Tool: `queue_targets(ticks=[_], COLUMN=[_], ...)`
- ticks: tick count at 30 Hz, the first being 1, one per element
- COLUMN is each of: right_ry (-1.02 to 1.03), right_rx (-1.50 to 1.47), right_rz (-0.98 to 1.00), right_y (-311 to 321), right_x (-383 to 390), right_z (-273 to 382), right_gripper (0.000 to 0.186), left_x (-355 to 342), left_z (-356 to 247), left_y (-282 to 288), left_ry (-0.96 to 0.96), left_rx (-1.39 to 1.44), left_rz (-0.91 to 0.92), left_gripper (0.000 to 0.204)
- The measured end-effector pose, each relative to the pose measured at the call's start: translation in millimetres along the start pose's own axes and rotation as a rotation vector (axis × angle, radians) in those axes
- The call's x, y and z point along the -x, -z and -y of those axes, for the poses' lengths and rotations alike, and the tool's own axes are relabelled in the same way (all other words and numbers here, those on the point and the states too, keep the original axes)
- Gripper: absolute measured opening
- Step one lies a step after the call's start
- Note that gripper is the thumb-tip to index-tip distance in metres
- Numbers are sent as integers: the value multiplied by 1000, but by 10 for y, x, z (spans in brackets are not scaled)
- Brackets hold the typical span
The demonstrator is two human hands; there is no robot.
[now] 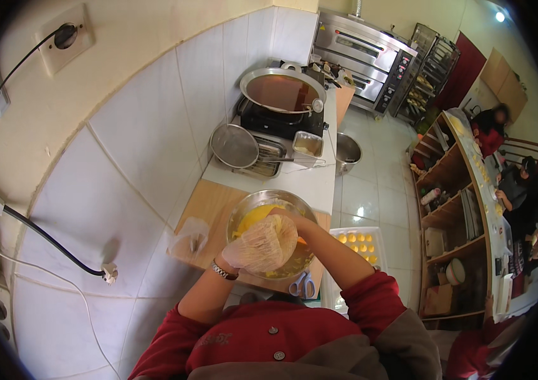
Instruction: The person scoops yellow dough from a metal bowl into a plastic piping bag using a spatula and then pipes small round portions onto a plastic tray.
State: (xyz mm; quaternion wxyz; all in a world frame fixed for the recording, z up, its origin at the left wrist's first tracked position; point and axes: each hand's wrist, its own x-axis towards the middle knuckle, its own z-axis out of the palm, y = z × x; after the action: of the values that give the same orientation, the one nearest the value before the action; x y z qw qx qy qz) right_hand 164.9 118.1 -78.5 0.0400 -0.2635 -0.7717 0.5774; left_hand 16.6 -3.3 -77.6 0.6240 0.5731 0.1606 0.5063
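A steel mixing bowl with yellow batter stands on a wooden board in front of me. Over it, my left hand is inside or behind a crinkled translucent plastic bag, which it grips; the bag hides its fingers. My right hand is at the far side of the bag, over the bowl, with its fingers curled and mostly hidden. Something orange shows beside the bag, too covered to name. Blue-handled scissors lie by the bowl's near edge.
Beyond the wooden board are a sieve, a small metal tin and a wide pan of brown liquid on a stove. At right is a tray of yellow rounds. Other people work at a far counter.
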Motion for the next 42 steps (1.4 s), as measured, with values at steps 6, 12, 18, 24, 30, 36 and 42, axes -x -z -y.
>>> queue_targets(ticks=[6,12,18,24,30,36,42], right_ry=[-297,-661,-750,-436,-545,-739,-744], right_rx=[-236,734,888,1245,1287,1034,935], right_rz=[-260,-408,-304,-454,-322,-154,-214], right_y=[97,158,-154,-89,14,121,14], right_x=[351,1078,1193,1269,1126,943,909], right_z=[95,-37,3,580,852,260,111], right_gripper=[39,47,41,10,10,26,31], left_x=[-71,-203,-380,-470,-360,-246,149], left_z=[-187,-544,-211,-433,-387,-442,-129], left_y=[88,164,162,-22,113,131,363], left_ry=[-50,-65,-213,-4,65,10,-19], left_rx=[45,-455,-1279,-974,-947,-1521,-1208], left_rz=[-268,-352,-430,-375,-453,-349,-638], left_gripper=[36,41,16,19,20,30,32])
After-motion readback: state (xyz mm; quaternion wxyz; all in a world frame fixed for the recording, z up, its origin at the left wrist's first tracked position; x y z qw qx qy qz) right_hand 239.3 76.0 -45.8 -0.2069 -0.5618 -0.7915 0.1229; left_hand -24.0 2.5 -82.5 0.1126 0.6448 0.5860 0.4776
